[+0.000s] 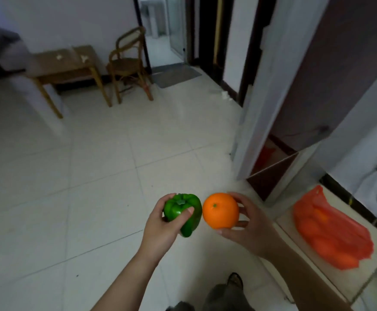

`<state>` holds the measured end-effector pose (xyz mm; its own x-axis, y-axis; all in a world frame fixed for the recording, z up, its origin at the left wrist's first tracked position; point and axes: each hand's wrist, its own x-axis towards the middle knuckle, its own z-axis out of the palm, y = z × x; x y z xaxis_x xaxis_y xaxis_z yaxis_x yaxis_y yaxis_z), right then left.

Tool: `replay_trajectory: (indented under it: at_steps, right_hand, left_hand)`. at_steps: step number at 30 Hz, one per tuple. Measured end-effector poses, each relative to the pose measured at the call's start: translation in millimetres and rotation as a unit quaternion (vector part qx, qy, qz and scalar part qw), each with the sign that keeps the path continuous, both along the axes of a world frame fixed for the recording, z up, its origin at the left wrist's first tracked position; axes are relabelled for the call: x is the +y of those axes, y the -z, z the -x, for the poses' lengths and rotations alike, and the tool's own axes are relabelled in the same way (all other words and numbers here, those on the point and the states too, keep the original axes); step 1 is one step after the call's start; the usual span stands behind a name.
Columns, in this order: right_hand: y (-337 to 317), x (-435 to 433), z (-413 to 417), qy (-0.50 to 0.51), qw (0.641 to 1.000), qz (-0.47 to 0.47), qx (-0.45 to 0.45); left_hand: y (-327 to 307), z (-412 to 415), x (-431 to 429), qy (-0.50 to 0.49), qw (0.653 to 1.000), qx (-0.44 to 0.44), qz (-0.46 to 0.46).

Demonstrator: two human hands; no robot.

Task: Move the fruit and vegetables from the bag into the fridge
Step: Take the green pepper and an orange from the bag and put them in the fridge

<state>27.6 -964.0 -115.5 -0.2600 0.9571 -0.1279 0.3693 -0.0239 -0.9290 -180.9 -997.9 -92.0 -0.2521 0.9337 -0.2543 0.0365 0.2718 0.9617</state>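
Observation:
My left hand (160, 230) grips a shiny green bell pepper (183, 213), thumb across its top near the stem. Just to its right, my right hand (248, 223) holds a round orange (220, 211) with fingers curled behind it. The two items nearly touch, held low above the tiled floor. An orange plastic bag (331, 232) with orange-coloured contents lies on a pale low surface (295, 230) at the right. The tall fridge (331, 90) with a dark brown front and a grey-white side stands at the upper right, beyond the bag.
A small wooden table (64, 66) and a wicker chair (127, 63) stand against the far wall. A doorway with a grey mat (176, 75) is behind them. Pale tiled floor (82, 176) spreads between me and the furniture. My shoe (234, 280) shows at the bottom.

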Motion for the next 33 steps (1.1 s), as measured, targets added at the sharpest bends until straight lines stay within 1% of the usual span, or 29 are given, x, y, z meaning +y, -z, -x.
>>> replay_trajectory:
  at_steps: [3,7,13,17,20,23,26,29,33]
  right_hand:
    - [-3,-1,50,-0.041,0.999,-0.010,0.008]
    - [-9,-1,108,-0.109,0.994,-0.002,0.000]
    - [-18,-2,190,-0.236,0.972,0.000,-0.004]
    - [-17,5,238,-0.283,0.959,0.004,-0.019]
    - [-15,18,261,-0.306,0.952,0.011,-0.019]
    - [-10,44,276,-0.320,0.947,0.014,-0.029]
    - [-3,83,286,-0.312,0.949,0.012,-0.037]
    - [6,136,291,-0.276,0.960,0.004,-0.041]
    - [13,224,289,-0.207,0.978,0.007,-0.031]
  left_hand:
    - [-9,41,-24,-0.050,0.999,-0.006,-0.020]
    - [-11,89,-58,-0.103,0.994,-0.013,-0.025]
    - [-2,152,-101,-0.190,0.981,0.020,-0.030]
    - [6,185,-112,-0.241,0.969,0.040,-0.030]
    - [12,203,-108,-0.256,0.965,0.044,-0.026]
    - [18,220,-88,-0.253,0.966,0.056,-0.013]
    - [23,236,-47,-0.234,0.970,0.068,0.000]
    - [27,253,18,-0.200,0.977,0.079,0.001]
    - [31,268,133,-0.139,0.986,0.096,0.005]
